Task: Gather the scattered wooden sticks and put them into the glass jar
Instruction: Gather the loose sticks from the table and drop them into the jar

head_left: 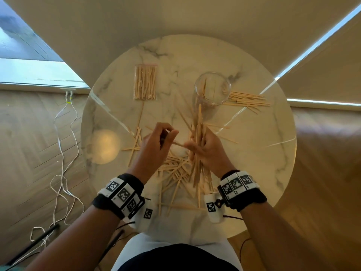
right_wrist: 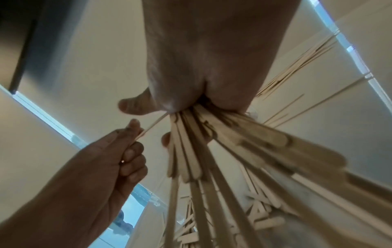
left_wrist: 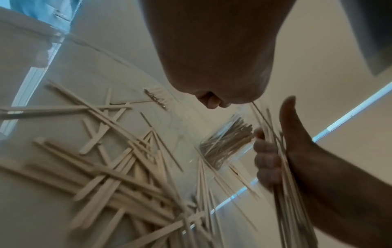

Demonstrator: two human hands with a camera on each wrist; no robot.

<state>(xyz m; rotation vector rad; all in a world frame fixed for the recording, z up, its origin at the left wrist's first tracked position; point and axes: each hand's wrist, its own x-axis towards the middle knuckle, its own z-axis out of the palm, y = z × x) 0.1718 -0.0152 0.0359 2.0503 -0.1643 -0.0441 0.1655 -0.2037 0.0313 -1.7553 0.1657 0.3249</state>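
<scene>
My right hand (head_left: 203, 147) grips a thick bundle of wooden sticks (head_left: 199, 133) held upright over the table; the same bundle (right_wrist: 212, 151) fans out below the palm in the right wrist view. My left hand (head_left: 162, 139) pinches one thin stick (right_wrist: 152, 125) whose far end reaches the right hand. The glass jar (head_left: 213, 89) stands at the back right with a few sticks inside. Several loose sticks (head_left: 175, 171) lie scattered on the table under and between my hands, and the same scatter of sticks (left_wrist: 118, 176) fills the left wrist view.
The round marble table (head_left: 254, 153) holds a clear bag of sticks (head_left: 145, 82) at the back left and another pile of sticks (head_left: 248, 99) right of the jar. White cables (head_left: 64, 153) trail on the wooden floor at left.
</scene>
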